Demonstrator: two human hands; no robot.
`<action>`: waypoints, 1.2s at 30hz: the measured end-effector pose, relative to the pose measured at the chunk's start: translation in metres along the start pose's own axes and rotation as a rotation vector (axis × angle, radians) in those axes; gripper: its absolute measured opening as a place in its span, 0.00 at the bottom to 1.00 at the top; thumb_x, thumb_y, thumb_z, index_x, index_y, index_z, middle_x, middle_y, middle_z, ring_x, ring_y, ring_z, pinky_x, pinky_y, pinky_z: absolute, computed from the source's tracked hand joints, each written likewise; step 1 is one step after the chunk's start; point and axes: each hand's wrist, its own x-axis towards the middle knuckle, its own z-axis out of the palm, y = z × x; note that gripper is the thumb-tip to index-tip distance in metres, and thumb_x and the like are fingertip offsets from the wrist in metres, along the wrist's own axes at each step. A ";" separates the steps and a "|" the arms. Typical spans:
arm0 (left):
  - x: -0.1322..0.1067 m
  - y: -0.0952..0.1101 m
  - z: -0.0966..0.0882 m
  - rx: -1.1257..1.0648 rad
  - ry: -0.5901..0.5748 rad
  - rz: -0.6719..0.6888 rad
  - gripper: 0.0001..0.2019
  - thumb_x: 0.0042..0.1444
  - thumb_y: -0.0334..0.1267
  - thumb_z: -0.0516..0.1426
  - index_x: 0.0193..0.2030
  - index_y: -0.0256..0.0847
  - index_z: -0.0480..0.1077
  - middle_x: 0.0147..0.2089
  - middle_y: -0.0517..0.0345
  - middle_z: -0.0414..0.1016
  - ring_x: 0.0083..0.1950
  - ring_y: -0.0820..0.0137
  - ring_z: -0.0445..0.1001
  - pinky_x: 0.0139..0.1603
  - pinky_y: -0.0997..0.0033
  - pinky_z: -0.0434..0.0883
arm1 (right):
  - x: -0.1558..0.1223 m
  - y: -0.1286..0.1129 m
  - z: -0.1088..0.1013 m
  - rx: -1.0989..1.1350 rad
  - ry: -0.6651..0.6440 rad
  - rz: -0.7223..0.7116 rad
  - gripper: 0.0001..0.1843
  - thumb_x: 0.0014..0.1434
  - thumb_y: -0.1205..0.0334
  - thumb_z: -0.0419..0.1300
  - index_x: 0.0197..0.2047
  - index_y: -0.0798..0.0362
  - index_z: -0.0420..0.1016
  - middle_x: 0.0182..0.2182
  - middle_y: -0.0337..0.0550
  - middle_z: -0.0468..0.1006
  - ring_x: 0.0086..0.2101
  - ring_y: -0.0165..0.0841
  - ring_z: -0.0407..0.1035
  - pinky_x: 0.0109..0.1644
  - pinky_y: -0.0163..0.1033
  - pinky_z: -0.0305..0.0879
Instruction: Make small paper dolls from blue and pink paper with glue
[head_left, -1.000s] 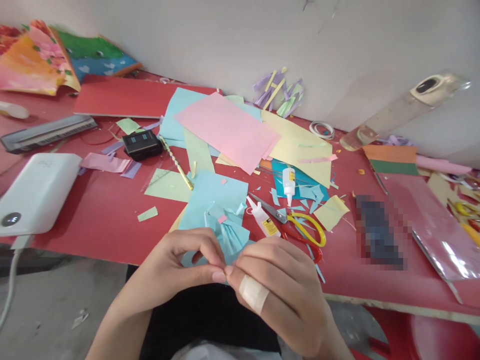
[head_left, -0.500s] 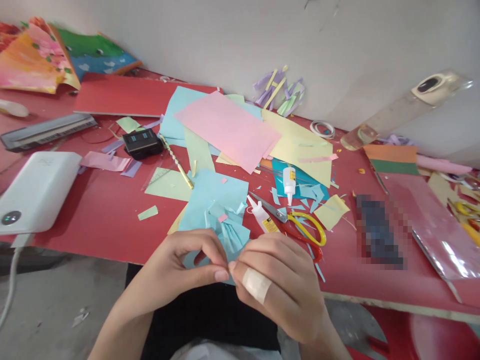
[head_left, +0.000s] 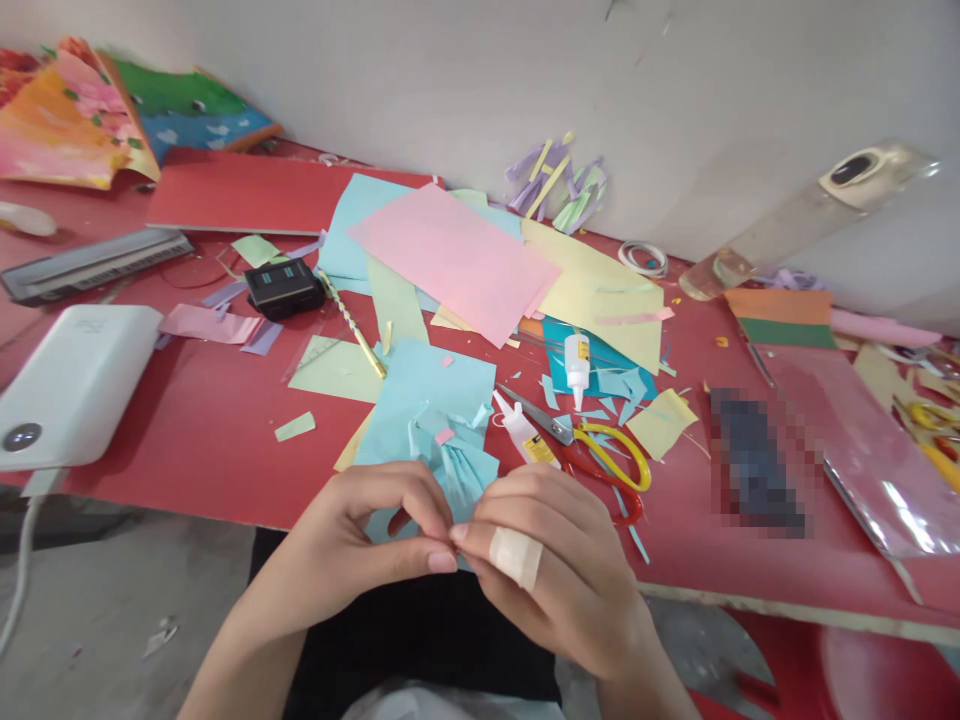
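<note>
Meeting — left hand (head_left: 341,540), right hand (head_left: 559,560) — near one pleated paper (head_left: 466,472), two white bottles (head_left: 531,440)

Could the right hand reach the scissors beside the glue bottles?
Probably yes: the scissors lie just beyond the right hand, yellow handle uncovered, and nothing seems to block the way.

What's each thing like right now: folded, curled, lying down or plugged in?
Left hand: bent, fingertips close together; grip unclear
Right hand: curled, one finger bandaged
Small blue paper: pleated
Scissors: lying down, handles apart
Lower nozzle bottle: lying down
White cord: coiled
White device: cable attached
Big pink sheet: spread flat
</note>
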 end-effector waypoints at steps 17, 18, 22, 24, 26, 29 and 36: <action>-0.001 -0.001 0.000 0.133 -0.010 0.113 0.04 0.58 0.34 0.66 0.32 0.42 0.78 0.32 0.59 0.78 0.34 0.72 0.74 0.38 0.72 0.71 | -0.001 -0.001 0.006 0.064 0.051 0.030 0.05 0.61 0.73 0.63 0.40 0.55 0.73 0.30 0.41 0.79 0.34 0.32 0.74 0.38 0.41 0.68; -0.001 -0.001 0.000 0.142 -0.007 0.121 0.04 0.58 0.33 0.66 0.32 0.42 0.77 0.32 0.59 0.78 0.34 0.72 0.74 0.37 0.72 0.71 | -0.002 -0.001 0.007 0.068 0.053 0.038 0.05 0.61 0.73 0.63 0.40 0.55 0.73 0.30 0.41 0.80 0.34 0.32 0.74 0.38 0.41 0.68; -0.001 0.001 0.001 0.183 -0.029 0.133 0.04 0.57 0.33 0.66 0.33 0.42 0.77 0.32 0.61 0.78 0.34 0.73 0.74 0.36 0.73 0.70 | -0.003 0.001 0.009 0.070 0.059 0.072 0.07 0.60 0.75 0.62 0.40 0.55 0.72 0.30 0.42 0.79 0.34 0.33 0.74 0.37 0.42 0.68; -0.002 0.002 0.002 0.200 -0.037 0.139 0.04 0.57 0.32 0.66 0.33 0.42 0.77 0.33 0.61 0.78 0.35 0.73 0.75 0.36 0.73 0.70 | -0.003 0.001 0.009 0.098 0.068 0.088 0.08 0.61 0.75 0.63 0.41 0.55 0.73 0.30 0.42 0.79 0.34 0.34 0.74 0.37 0.42 0.67; -0.002 0.002 0.003 0.221 -0.023 0.153 0.04 0.58 0.32 0.66 0.33 0.42 0.76 0.33 0.62 0.78 0.35 0.74 0.75 0.36 0.74 0.70 | -0.003 0.001 0.009 0.148 0.075 0.111 0.07 0.62 0.74 0.63 0.43 0.56 0.74 0.31 0.43 0.79 0.34 0.33 0.73 0.37 0.41 0.68; -0.003 0.002 0.003 0.278 0.009 0.196 0.03 0.60 0.31 0.64 0.37 0.43 0.75 0.35 0.63 0.78 0.35 0.74 0.75 0.37 0.74 0.72 | -0.002 0.000 0.007 0.198 0.079 0.148 0.08 0.63 0.74 0.61 0.46 0.57 0.75 0.32 0.43 0.79 0.34 0.31 0.73 0.37 0.40 0.68; -0.005 0.007 0.008 0.466 0.043 0.314 0.06 0.62 0.30 0.62 0.44 0.42 0.72 0.38 0.62 0.77 0.38 0.76 0.75 0.40 0.78 0.73 | -0.007 0.000 0.010 0.146 0.114 0.142 0.18 0.63 0.76 0.61 0.55 0.56 0.72 0.32 0.43 0.80 0.34 0.32 0.73 0.37 0.41 0.69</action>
